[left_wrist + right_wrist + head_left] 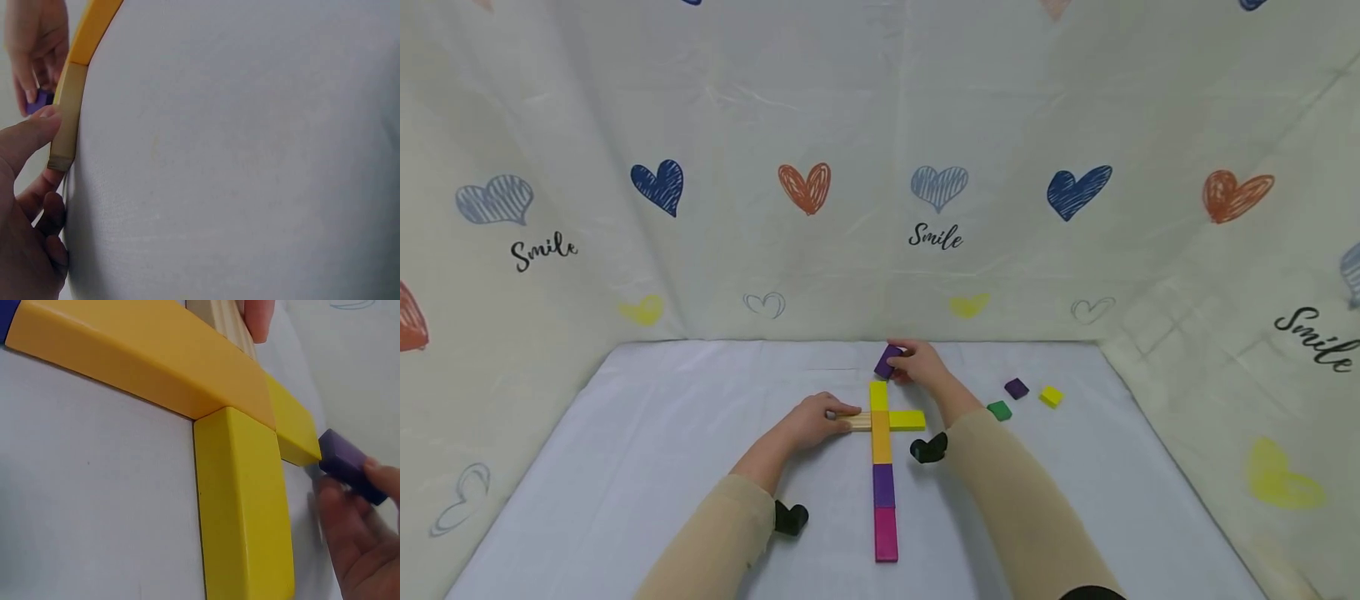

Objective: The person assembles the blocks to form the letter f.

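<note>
Coloured blocks lie in a cross on the white cloth. Its upright runs from a pink block (pixel 886 534) through a purple block (pixel 883 485) and an orange block (pixel 881 437) to a yellow block (pixel 878 396) at the far end. Another yellow block (pixel 907 420) forms the right arm, a plain wooden block (pixel 860 422) the left. My left hand (pixel 815 422) holds the wooden block between thumb and fingers, against the orange one. Just beyond the far yellow block, my right hand (pixel 922 363) pinches a tilted purple block (pixel 350 465).
Right of the right forearm lie a loose dark purple block (pixel 1017 388), a yellow block (pixel 1051 397) and a green block (pixel 999 410), the last partly behind the sleeve. A cloth wall (pixel 865 275) printed with hearts rises behind the table and along its sides.
</note>
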Motion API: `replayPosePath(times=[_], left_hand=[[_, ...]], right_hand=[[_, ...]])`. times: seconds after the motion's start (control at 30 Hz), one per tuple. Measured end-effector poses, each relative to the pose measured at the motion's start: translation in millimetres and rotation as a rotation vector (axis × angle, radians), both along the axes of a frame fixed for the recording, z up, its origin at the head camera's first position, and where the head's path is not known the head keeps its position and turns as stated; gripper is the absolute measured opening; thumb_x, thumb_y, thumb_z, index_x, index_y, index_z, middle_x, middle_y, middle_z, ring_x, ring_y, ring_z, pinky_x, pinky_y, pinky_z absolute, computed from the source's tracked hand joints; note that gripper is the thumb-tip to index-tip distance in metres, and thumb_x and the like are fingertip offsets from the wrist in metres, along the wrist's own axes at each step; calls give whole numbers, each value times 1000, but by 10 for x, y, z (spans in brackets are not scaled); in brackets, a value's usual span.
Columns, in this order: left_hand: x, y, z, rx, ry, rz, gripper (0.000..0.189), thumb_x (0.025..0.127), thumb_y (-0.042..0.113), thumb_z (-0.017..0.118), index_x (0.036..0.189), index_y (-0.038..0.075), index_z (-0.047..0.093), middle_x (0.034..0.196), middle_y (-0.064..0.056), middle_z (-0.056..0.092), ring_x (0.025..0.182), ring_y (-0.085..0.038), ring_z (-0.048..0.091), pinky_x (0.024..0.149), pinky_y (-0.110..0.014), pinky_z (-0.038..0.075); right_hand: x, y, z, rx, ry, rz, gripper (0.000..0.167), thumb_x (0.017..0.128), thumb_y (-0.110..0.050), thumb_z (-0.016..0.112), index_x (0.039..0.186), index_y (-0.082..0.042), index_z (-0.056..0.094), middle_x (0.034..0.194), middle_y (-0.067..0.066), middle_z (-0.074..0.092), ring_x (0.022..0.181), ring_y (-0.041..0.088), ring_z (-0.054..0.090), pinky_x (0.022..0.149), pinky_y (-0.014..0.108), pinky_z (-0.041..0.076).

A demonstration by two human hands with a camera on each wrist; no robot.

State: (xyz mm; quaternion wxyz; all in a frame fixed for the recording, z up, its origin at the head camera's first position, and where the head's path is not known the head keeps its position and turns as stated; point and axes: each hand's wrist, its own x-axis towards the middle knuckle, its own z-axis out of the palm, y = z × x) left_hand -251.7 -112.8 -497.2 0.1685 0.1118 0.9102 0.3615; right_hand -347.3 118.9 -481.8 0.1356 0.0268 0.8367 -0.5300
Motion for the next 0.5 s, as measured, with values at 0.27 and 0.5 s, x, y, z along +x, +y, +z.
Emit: replayPosePath(times=[0.27,0.5], left_hand=[[-24,-14,-23,3,0,-9,30,93,32,70,122,35,72,115,2,60,109,-21,54,100,-48,43],[-18,-22,-19,6,1,-4,29,93,32,70,122,35,72,116,3,61,110,-22,53,101,-48,43]], right_hand=[[-34,-63,-28,44,-22,-8,51,93,-16,71,142,-24,57,127,16,56,93,26,62,78,29,56],[-49,-118,-43,145,-38,-26,52,93,-18,72,142,-26,57,125,14,58,89,24,59,76,29,54]])
